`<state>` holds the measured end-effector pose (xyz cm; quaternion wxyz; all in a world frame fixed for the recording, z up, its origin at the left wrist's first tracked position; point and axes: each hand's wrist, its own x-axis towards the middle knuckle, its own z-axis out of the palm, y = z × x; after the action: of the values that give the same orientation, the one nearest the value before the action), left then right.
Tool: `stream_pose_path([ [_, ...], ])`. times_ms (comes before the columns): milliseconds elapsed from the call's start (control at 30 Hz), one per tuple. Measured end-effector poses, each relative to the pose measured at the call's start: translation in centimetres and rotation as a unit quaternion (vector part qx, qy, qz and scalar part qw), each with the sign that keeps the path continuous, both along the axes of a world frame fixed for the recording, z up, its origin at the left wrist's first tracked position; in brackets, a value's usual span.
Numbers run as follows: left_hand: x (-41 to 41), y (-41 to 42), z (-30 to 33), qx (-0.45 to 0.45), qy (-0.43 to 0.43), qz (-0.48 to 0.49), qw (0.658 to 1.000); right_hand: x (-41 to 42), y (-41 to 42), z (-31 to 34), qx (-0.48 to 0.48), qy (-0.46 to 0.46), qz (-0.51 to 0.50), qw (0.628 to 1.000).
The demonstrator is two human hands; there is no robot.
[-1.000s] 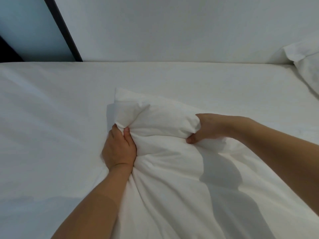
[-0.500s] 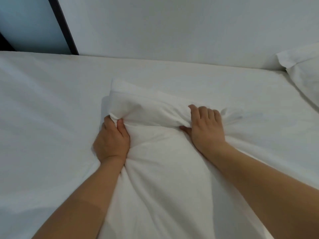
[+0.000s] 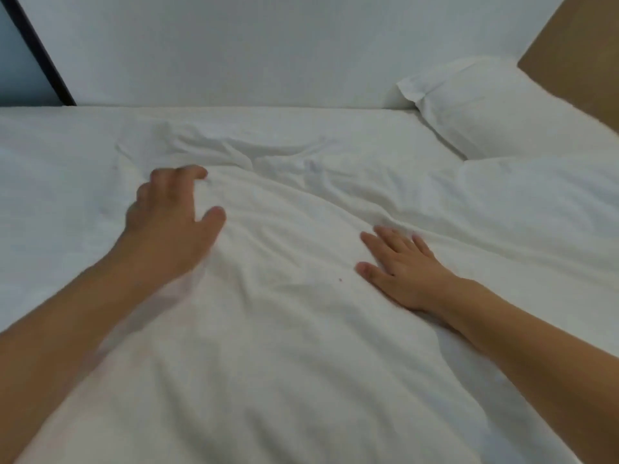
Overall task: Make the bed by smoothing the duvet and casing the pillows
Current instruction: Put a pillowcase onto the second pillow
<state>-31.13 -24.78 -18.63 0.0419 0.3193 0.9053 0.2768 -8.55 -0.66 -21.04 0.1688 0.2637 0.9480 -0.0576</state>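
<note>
Both hands have let go of the bunched corner gripped half a second ago: the left hand [image 3: 170, 219] hovers open and motion-blurred, and the right hand [image 3: 398, 269] lies flat, fingers spread, on the duvet [image 3: 284, 329], which now lies spread across the bed [image 3: 50, 169]; judged, smoothing has begun. Creases remain near the far edge. A cased pillow [image 3: 495, 112] lies at upper right, cut off by the frame; no other pillow is visible.

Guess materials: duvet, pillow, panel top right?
Duvet: white woven fabric, likely cotton, matte; soft creases. Pillow: same-looking white fabric case, matte, puffy fill. Panel: brown, flat, matte, maybe wood or laminate; no grain visible.
</note>
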Motion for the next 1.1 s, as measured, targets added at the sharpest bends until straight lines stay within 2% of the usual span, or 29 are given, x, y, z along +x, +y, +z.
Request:
stream_pose_path([
  [33, 5.4, -1.2, 1.9, 0.013, -0.033, -0.121, 0.992, 1.1, -0.1, 0.2, -0.001, 0.01, -0.017, 1.0],
  [67, 11.1, -2.8, 3.2, -0.022, -0.066, -0.237, 0.969, 2.6, -0.7, 0.5, 0.001, 0.025, -0.026, 0.999],
  [100, 16.0, -4.2, 3.9, -0.071, -0.064, -0.324, 0.941, 3.6, -1.3, 0.9, 0.008, 0.044, -0.028, 0.999],
  [133, 20.1, -5.4, 3.7, -0.108, -0.01, -0.375, 0.921, 4.9, -2.2, 1.5, 0.023, 0.067, -0.027, 0.997],
  [200, 26.3, -7.9, 2.1, -0.114, 0.152, -0.423, 0.886, 8.6, -5.0, 3.1, 0.082, 0.146, -0.001, 0.986],
  [300, 29.2, -10.9, -1.1, -0.128, 0.302, -0.357, 0.875, 15.2, -10.4, 5.3, 0.175, 0.301, 0.119, 0.93],
  [367, 29.5, -12.8, -2.9, -0.193, 0.328, -0.284, 0.88, 20.2, -13.6, 5.4, 0.187, 0.299, 0.2, 0.914],
  [433, 29.7, -14.2, -3.8, -0.261, 0.305, -0.229, 0.887, 24.8, -15.9, 4.3, 0.187, 0.24, 0.219, 0.927],
  [533, 31.8, -14.4, -3.4, -0.298, 0.279, -0.171, 0.897, 30.4, -17.3, 1.2, 0.235, 0.145, 0.204, 0.939],
  [600, 33.8, -14.1, -3.6, -0.249, 0.328, -0.209, 0.887, 32.8, -17.2, -0.9, 0.249, 0.115, 0.21, 0.939],
  [667, 34.3, -14.0, -3.8, -0.212, 0.354, -0.239, 0.879, 33.7, -16.8, -2.2, 0.251, 0.122, 0.177, 0.944],
  [733, 33.0, -13.9, -4.4, -0.206, 0.356, -0.217, 0.885, 33.1, -16.5, -2.6, 0.258, 0.155, 0.12, 0.946],
  [833, 30.6, -13.8, -4.4, -0.23, 0.352, -0.157, 0.894, 30.8, -15.7, -2.2, 0.266, 0.207, 0.049, 0.94],
  [967, 29.9, -12.2, -3.7, -0.334, 0.221, -0.104, 0.91, 27.4, -14.1, -2.6, 0.24, 0.158, -0.004, 0.958],
  [1033, 30.0, -11.3, -4.0, -0.382, 0.194, -0.123, 0.895, 25.9, -13.5, -3.5, 0.207, 0.116, -0.002, 0.971],
  [1100, 30.2, -10.6, -4.7, -0.391, 0.235, -0.138, 0.879, 24.7, -12.9, -4.8, 0.189, 0.1, -0.005, 0.977],
])
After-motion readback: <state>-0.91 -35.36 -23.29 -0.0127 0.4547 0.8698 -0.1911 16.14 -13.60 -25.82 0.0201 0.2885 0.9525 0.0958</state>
